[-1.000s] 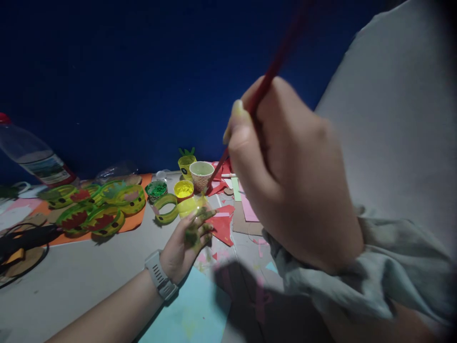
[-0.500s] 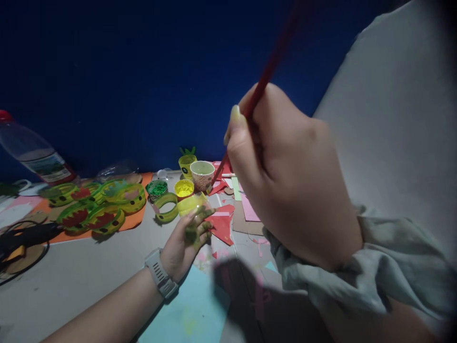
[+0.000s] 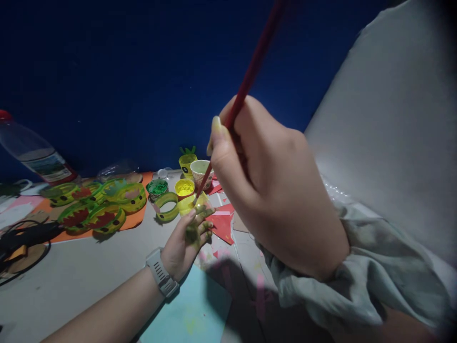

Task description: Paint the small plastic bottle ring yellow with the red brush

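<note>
Filling the upper part of the frame, a dark blue backdrop (image 3: 135,85) is seen, and below it a pale grey table (image 3: 89,281) is spread with craft things. Right of centre, the right hand (image 3: 274,186) is closed around a red-handled paintbrush (image 3: 252,69), held slanting down to the left. At the bottom centre a light blue sheet (image 3: 185,309) is laid flat. At mid left a cluster of yellow-green rings (image 3: 133,204) is set on an orange sheet (image 3: 137,223), and behind it a bottle (image 3: 43,162) with a red cap is tilted to the left. Near the centre, a yellow-painted clear piece (image 3: 183,206) is held in the left hand (image 3: 189,238), whose fingers (stained green and yellow) are partly spread; the brush's tip is brought to that piece, though firm contact cannot be told. To the right, red paper (image 3: 223,228) is left on the table. Just beyond the piece are placed a patterned paper cup (image 3: 197,177), partly hidden by the brush, a pot of green paint (image 3: 157,188) and a smaller pot of yellow paint (image 3: 184,189).
</note>
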Demonstrator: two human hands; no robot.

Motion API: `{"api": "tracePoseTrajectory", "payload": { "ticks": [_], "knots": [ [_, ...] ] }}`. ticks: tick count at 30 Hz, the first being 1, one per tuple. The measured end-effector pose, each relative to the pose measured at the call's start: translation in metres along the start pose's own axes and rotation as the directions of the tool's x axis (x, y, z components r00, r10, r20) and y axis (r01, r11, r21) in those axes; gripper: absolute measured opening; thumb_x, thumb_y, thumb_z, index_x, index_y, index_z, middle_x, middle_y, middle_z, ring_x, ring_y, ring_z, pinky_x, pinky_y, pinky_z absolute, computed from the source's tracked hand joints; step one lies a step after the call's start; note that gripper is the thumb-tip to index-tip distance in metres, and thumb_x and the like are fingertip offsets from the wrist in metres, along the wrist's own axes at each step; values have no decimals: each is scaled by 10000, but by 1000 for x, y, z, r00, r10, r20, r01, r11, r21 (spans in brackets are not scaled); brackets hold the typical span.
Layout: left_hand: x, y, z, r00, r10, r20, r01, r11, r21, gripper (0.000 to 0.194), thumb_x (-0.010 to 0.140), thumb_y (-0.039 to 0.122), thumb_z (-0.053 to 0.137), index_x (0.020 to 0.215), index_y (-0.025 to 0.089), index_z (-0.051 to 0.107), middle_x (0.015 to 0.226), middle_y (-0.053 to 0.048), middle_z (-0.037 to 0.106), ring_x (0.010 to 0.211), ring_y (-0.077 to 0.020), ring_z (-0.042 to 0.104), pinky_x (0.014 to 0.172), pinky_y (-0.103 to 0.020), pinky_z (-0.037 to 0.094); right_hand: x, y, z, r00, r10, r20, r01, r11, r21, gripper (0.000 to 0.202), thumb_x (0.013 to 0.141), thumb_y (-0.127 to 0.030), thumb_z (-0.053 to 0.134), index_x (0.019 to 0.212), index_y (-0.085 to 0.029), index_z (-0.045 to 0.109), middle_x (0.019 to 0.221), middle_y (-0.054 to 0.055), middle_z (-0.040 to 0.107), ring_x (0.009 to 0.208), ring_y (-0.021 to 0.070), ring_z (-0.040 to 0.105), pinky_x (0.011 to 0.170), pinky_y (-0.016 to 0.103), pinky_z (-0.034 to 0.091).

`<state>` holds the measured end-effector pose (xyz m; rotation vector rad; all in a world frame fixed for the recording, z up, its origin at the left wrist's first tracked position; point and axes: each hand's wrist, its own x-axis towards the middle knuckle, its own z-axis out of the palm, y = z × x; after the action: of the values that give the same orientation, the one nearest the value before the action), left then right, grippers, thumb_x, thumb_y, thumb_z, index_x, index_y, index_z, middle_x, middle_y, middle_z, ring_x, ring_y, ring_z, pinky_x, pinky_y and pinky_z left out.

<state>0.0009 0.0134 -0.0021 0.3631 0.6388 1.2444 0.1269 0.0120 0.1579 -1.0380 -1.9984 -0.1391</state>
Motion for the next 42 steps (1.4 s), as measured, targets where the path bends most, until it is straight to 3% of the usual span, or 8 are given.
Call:
{"api": "tracePoseTrajectory", "payload": {
  "ticks": [7, 11, 15, 19, 25, 32, 38, 42],
  "knots": [
    [0, 1, -1, 1000, -7, -28, 7, 1000, 2, 108, 788, 261, 613, 826, 181, 676, 761, -25, 709, 642, -111, 622, 619, -221, 507, -3, 7, 2, 1000, -17, -15, 16, 994, -107, 179, 931, -255, 341, 880, -168, 489, 543, -49, 425, 426, 81, 344, 462, 266, 244],
    [2, 1, -4, 1000, 5, 13, -5, 1000, 12, 189, 797, 338, 617, 875, 176, 676, 832, -45, 715, 670, -121, 628, 643, -240, 516, -2, 5, -1, 997, 11, -77, -20, 993, -118, 181, 927, -282, 345, 868, -183, 484, 664, -12, 545, 504, 95, 448, 499, 257, 288],
    [2, 0, -7, 999, 13, 37, -14, 999, 30, 234, 760, 379, 669, 905, 196, 685, 936, -45, 723, 710, -120, 639, 683, -232, 521, -1, -1, -3, 998, -17, -55, 18, 1000, 21, 134, 920, -251, 360, 865, -186, 463, 751, -7, 608, 578, 99, 542, 559, 240, 375],
    [1, -2, -7, 1000, 25, 13, -26, 997, 73, 263, 744, 363, 691, 936, 184, 687, 975, -55, 722, 722, -113, 634, 701, -218, 514, -2, -2, -1, 1000, -19, 6, 18, 997, 71, 143, 925, -267, 358, 847, -197, 454, 690, -28, 591, 528, 93, 529, 529, 237, 369],
    [1, -2, -2, 999, 3, -32, -2, 999, 36, 154, 749, 288, 684, 861, 183, 687, 874, -35, 726, 662, -98, 623, 646, -203, 509, -2, 1, 1, 999, -14, -32, 13, 1000, -26, 136, 922, -269, 352, 858, -207, 454, 673, -31, 564, 511, 83, 508, 518, 228, 329],
    [-1, 0, 0, 999, -36, 11, 36, 999, 39, 171, 800, 307, 616, 907, 180, 657, 827, -35, 702, 716, -127, 628, 672, -238, 515, 0, 11, 6, 999, -47, -8, 46, 992, -113, 165, 934, -269, 319, 877, -204, 459, 600, -46, 483, 501, 87, 469, 516, 233, 291],
    [-1, 1, -2, 999, -42, -32, 43, 998, 37, 158, 771, 298, 654, 866, 173, 645, 832, -31, 680, 718, -123, 620, 679, -248, 519, -2, 6, -2, 992, -44, -116, 43, 999, -16, 154, 935, -237, 345, 863, -179, 468, 637, -38, 508, 504, 76, 446, 519, 242, 330],
    [-1, -1, -3, 999, -18, -37, 19, 999, 49, 199, 715, 281, 723, 874, 181, 660, 874, -28, 693, 723, -110, 617, 673, -227, 514, -3, 0, -6, 994, -78, -82, 83, 995, 62, 161, 934, -227, 349, 823, -186, 458, 650, -33, 503, 536, 72, 461, 542, 217, 369]
  ]
}}
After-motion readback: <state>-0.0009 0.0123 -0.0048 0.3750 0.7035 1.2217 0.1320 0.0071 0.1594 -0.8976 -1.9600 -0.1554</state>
